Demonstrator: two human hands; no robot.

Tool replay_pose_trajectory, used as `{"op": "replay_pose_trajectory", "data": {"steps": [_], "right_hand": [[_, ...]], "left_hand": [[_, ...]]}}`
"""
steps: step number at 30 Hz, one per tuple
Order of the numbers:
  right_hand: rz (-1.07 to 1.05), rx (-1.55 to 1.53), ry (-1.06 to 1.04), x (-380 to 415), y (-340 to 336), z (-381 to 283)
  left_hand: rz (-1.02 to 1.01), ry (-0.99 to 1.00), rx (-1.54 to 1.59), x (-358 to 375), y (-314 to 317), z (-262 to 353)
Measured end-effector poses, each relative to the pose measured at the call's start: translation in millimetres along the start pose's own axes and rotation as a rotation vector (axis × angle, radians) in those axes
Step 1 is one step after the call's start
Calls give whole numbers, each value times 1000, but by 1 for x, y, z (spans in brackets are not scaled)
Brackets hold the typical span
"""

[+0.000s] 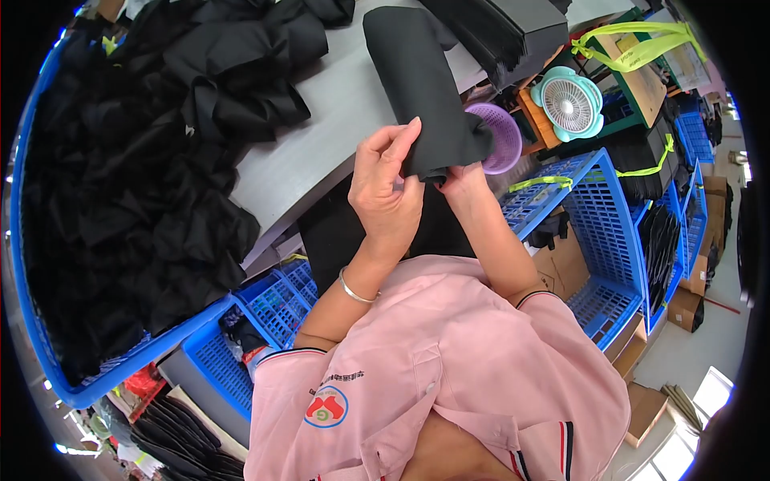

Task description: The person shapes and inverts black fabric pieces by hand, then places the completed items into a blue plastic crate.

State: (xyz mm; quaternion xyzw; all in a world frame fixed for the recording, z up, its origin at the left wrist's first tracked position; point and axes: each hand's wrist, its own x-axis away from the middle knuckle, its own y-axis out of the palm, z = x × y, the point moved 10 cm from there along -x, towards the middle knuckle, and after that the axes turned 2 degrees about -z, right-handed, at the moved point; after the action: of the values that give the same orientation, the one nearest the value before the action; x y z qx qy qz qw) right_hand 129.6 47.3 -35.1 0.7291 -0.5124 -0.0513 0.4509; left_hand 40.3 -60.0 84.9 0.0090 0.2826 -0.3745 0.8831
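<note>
A black cloth piece, folded or rolled into a long shape, lies partly over the grey table and reaches toward my body. My left hand grips its near left edge, thumb and fingers pressed on the fabric; a silver bangle is on that wrist. My right hand is at the near end of the same cloth, its fingers hidden under or inside the fabric. Loose black fabric is heaped on the table to the left of the held piece.
A large blue crate full of black fabric stands left. A black stack sits at the table's far right. Right of my hands are a purple basket, a teal fan and a blue crate. Another blue crate is lower left.
</note>
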Motion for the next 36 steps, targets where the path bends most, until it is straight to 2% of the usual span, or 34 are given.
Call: {"op": "replay_pose_trajectory", "data": {"steps": [10,12,16,19,20,22,24,25,26,29,30,31,33,35,36], "right_hand": [[117,39,-24,0,-6,1],[86,63,-22,0,0,1],[48,62,-74,-5,3,-1],[41,8,-166,-18,-3,0],[16,164,-246,-25,-8,1],[-36,474,-407,-37,-15,2],[-147,610,-197,-41,-7,16],[-199,677,-91,-40,-5,20],[-448,684,53,-33,15,26],[-310,1098,-218,-28,23,7],[-380,1802,-559,-44,14,31],[-296,2062,-620,-44,18,43],[207,1963,-996,-35,-5,40],[63,2232,-902,-16,42,38],[-12,2363,-845,-9,60,37]], "left_hand": [[-21,77,-43,3,-4,3],[-34,83,-48,7,-5,-1],[-63,67,-23,13,-7,-2],[-45,-68,35,20,-10,-25],[3,20,-88,21,-14,-33],[55,-242,19,32,-20,-77],[61,-485,40,45,-27,-115],[104,-544,135,51,-30,-129],[147,-603,231,56,-32,-142],[192,-789,498,75,-14,-176],[178,-832,584,79,-2,-176],[160,-877,669,84,11,-176],[87,-899,731,90,30,-182],[55,-981,792,94,45,-187],[98,-954,799,88,47,-182]]}}
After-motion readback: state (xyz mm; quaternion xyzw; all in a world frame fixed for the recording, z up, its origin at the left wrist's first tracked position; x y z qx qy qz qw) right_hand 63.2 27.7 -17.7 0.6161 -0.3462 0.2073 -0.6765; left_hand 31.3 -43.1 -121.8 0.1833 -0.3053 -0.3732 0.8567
